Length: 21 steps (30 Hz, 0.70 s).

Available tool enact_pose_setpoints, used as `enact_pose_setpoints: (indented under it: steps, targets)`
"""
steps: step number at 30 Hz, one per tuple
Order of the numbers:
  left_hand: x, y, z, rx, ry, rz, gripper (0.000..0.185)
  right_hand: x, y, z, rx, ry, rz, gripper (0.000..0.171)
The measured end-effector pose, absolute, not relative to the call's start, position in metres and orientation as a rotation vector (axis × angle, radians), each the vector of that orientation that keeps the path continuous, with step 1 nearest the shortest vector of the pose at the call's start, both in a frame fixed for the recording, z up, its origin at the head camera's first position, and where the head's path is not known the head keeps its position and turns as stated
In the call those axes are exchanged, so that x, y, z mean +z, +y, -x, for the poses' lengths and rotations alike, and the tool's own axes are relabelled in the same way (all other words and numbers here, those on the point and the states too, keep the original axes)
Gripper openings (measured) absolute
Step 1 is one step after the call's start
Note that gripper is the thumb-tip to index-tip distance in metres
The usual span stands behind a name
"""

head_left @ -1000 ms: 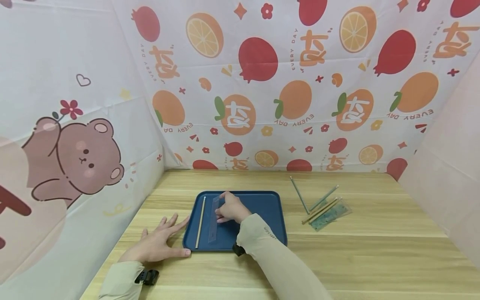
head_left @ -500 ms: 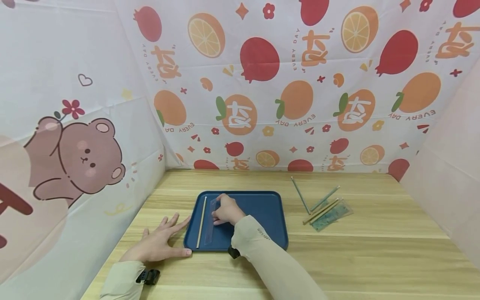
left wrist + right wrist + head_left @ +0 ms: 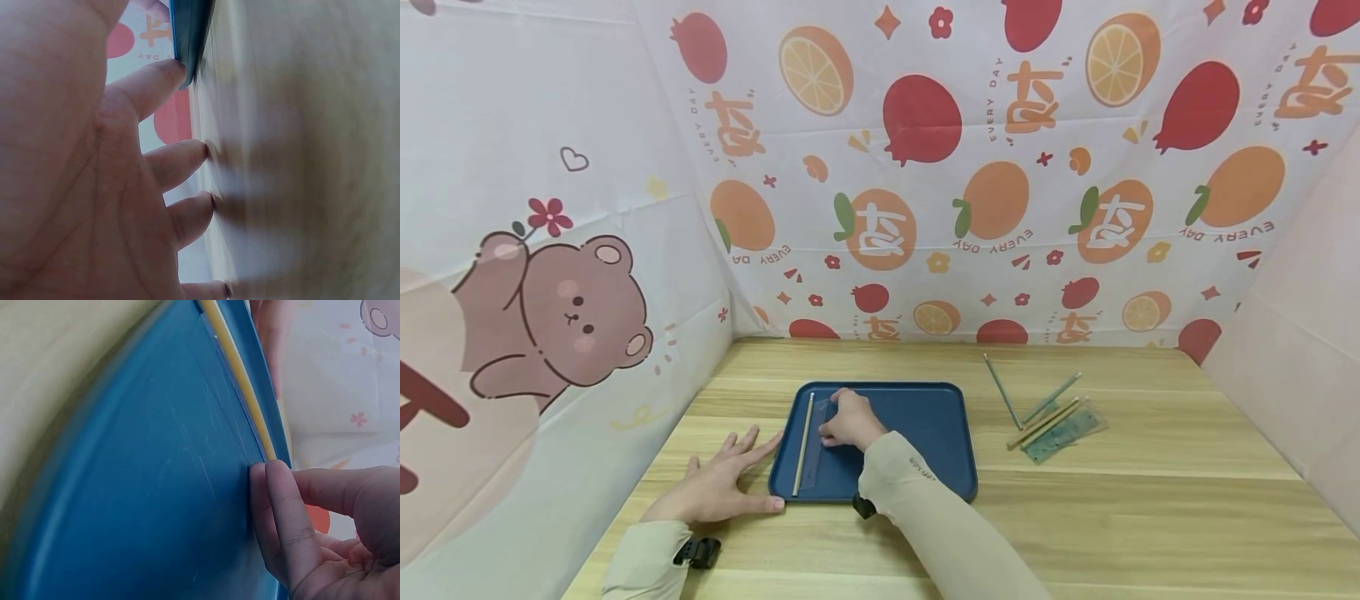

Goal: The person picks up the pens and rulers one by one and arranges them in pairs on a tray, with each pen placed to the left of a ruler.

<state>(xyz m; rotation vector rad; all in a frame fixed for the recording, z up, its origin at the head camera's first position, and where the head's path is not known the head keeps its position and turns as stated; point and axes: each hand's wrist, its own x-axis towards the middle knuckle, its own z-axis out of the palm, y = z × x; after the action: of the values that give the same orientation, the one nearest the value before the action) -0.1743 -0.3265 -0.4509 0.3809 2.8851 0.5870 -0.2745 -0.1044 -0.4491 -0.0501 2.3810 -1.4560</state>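
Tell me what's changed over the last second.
The right hand moved the clear ruler leftward across the tray, close up beside the pencil, its fingers staying on the ruler. Unchanged: the pencil, the tray, the left hand at its edge.

The rectangular tray (image 3: 925,421) is dark blue; its slim pencil (image 3: 802,446), yellow-tan; the light-brown counter (image 3: 1112,533), wood-grained; the white back cloth (image 3: 932,200), fruit-printed.

The right hand (image 3: 852,419) hides part of the clear strip (image 3: 813,468).
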Motion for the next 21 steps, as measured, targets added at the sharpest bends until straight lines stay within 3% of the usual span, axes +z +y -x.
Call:
enact_pose_setpoints:
  steps: [21]
  targets:
    - [-0.4520, -0.3261, 0.1751, 0.580, 2.897, -0.392, 0.108, -0.4488, -0.1019, 0.2718, -1.469, 2.382, 0.110, 0.060]
